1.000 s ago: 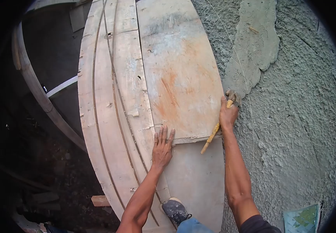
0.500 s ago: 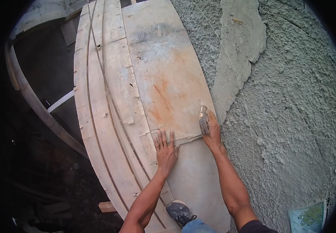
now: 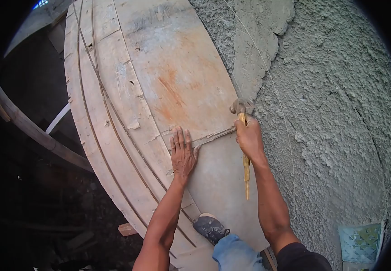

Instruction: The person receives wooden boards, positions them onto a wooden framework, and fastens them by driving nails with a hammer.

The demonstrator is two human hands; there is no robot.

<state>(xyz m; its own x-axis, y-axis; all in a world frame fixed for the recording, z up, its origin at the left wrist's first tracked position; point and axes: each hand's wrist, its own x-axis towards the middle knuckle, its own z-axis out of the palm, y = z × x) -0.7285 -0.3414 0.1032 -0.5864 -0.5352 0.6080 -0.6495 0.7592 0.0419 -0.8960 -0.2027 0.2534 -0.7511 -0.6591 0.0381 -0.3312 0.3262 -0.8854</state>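
Observation:
My right hand [image 3: 250,139] is closed around the wooden handle of a claw hammer [image 3: 246,174], its metal head just above my fist, near the board's right edge. With fingers stretched out, my left hand [image 3: 183,153] lies flat across the seam where two boards meet. The upper board [image 3: 195,81] is pale with orange and dark stains and has a ragged lower edge. Below it lies a smoother greyish board [image 3: 218,180]. My shoe [image 3: 210,228] rests on the boards near the bottom.
Long thin metal rods [image 3: 109,108] run along the planks on the left. A rough cement wall [image 3: 331,117] rises at the right, with a taut string [image 3: 276,92] before it. Beyond the planks' left edge is a dark drop with a curved pipe-like beam [image 3: 37,135]. A patterned tile-like piece [image 3: 361,243] is at lower right.
The hammer has been raised off the board and turned, so its handle now shows below my right fist. My left hand stays flat by the seam. The whole view has shifted.

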